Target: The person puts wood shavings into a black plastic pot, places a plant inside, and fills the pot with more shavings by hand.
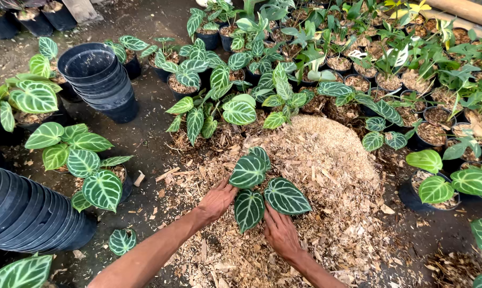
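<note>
Stacked black pots (99, 80), potted plants (390, 80) behind.

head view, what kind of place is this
Most likely a plant nursery's potting area: rows of potted plants, stacks of empty black pots, and a heap of wood-chip mix on the ground where both hands press around a plant.

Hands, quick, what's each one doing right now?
Left hand: open, pressing wood shavings beside the veined-leaf plant.
Right hand: open on the shavings under its leaves.
</note>
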